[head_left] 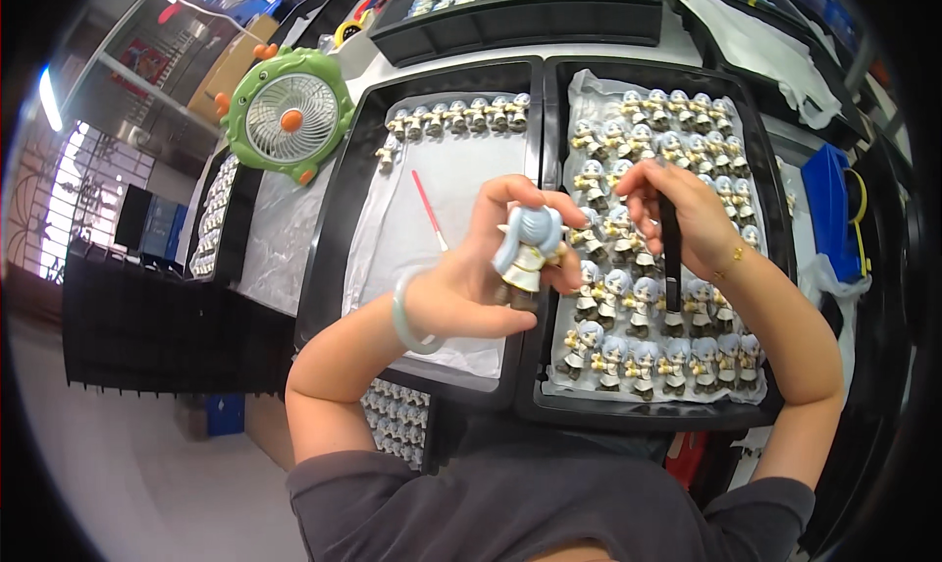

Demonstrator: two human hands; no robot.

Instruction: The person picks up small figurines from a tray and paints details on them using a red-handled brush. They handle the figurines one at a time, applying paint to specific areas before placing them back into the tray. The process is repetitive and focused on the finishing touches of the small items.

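I report from the head camera. The left hand is closed around 1 figurine, thumb below and fingers above; the piece is held above the inner side of the left tray, its pale blue hair facing the camera. A pale bangle sits on that wrist. The right hand is above the right tray, fingers curled, holding 1 black stick that points toward the tray's near edge. I cannot tell whether the stick touches the figures beneath.

In the left tray, I note a white sheet with 1 row of finished-looking figures along the far end, and 1 more figure just below the row's left end. A red-handled brush lies on the sheet. The right tray bears several rows of similar figures. A green fan stands beyond the left tray; a blue box is to the right.
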